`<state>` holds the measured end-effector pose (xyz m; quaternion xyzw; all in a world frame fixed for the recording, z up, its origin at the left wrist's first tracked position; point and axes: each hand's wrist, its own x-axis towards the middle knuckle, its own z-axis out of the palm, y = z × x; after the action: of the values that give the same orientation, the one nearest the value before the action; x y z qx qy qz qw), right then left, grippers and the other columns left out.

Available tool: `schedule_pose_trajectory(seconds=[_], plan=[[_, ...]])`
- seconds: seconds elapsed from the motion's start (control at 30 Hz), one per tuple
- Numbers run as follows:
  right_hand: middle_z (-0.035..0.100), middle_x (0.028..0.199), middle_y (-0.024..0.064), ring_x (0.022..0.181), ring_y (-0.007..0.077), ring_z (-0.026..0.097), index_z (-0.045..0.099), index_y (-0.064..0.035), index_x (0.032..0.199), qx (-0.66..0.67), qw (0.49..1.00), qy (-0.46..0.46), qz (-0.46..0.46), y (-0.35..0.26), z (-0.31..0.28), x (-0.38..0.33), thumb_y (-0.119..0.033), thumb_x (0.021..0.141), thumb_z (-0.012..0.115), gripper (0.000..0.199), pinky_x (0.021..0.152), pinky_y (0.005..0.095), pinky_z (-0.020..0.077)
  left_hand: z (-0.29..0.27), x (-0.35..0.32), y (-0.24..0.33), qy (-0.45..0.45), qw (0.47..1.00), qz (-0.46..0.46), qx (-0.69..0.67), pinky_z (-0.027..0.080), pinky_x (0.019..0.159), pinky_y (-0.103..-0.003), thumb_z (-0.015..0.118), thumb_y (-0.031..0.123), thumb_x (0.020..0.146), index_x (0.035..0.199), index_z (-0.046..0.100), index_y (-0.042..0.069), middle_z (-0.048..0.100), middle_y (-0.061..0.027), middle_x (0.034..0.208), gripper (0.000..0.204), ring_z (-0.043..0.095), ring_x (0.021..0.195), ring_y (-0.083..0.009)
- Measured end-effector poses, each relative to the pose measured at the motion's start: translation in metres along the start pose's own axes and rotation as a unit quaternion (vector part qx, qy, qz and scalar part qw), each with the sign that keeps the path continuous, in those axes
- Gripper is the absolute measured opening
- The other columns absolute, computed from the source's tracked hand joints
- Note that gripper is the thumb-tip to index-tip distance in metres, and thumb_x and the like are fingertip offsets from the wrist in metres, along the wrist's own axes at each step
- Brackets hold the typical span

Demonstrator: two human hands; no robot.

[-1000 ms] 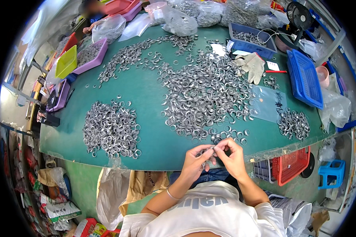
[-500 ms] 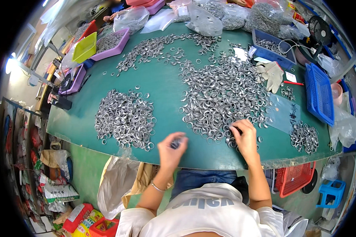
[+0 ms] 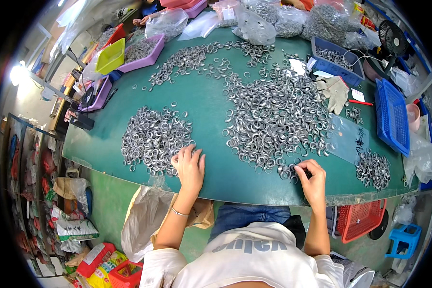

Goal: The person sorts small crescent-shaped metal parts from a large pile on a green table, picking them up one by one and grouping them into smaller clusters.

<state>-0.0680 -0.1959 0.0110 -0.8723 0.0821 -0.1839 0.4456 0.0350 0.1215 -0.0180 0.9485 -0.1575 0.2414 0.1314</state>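
Many small silver-grey metal rings lie on a green tabletop. My left hand (image 3: 189, 169) rests at the right edge of the smaller ring pile (image 3: 153, 139), palm down, its fingers apart; under the palm is hidden. My right hand (image 3: 313, 181) is near the table's front edge, just below the large ring pile (image 3: 273, 115). Its thumb and forefinger close on metal rings (image 3: 288, 172) at the pile's near edge; the fingers partly hide them, and how many is unclear.
A scattered band of rings (image 3: 187, 60) lies farther back. On the right are a small ring heap (image 3: 372, 169), a clear plastic sheet (image 3: 349, 137), a glove (image 3: 335, 92), blue baskets (image 3: 391, 117) and a fan (image 3: 391, 37). A purple tray (image 3: 143, 55) stands back left.
My left hand has moved left from the gap between the piles to the smaller pile, and its curled fingers have opened. My right hand has shifted right and slightly nearer, beside some rings.
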Motion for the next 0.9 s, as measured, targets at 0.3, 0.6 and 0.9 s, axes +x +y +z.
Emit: schedule_pose_trajectory(seconds=[0.3,0.6,0.9], plan=[[0.064,0.08,0.0043,0.068,0.0085,0.051,0.067,0.0023,0.086,0.236,0.968,-0.028,0.075,-0.011,0.017,-0.026,-0.002,0.082,0.065,0.006,0.063,0.0213,0.0412,-0.03,-0.004,0.049,0.032,0.978,-0.029,-0.202,0.041,0.084,-0.039,0.067,0.001,0.077,0.103,0.064,0.004,0.059,-0.012,0.105,0.027,0.056,0.097,-0.0263],[0.067,0.086,0.0054,0.078,0.0103,0.06,0.065,0.0026,0.091,0.398,0.867,-0.229,0.196,-0.029,0.039,-0.038,-0.009,0.09,0.06,0.012,0.071,0.0241,0.0475,-0.03,-0.047,0.13,-0.127,0.822,-0.055,-0.553,0.041,0.047,-0.021,0.067,0.004,0.083,0.113,0.062,0.002,0.054,-0.0028,0.069,0.03,0.049,0.053,-0.0085],[0.058,0.079,0.0077,0.077,0.0285,0.053,0.063,-0.0027,0.085,-0.142,0.972,-0.014,-0.184,-0.021,0.043,0.009,-0.004,0.073,0.07,0.014,0.076,0.0363,0.0401,-0.025,-0.042,0.108,-0.366,0.342,-0.372,-0.781,0.034,0.043,-0.02,0.047,0.024,0.098,0.092,0.061,-0.001,0.055,-0.0051,0.066,0.029,0.046,0.05,-0.0092]])
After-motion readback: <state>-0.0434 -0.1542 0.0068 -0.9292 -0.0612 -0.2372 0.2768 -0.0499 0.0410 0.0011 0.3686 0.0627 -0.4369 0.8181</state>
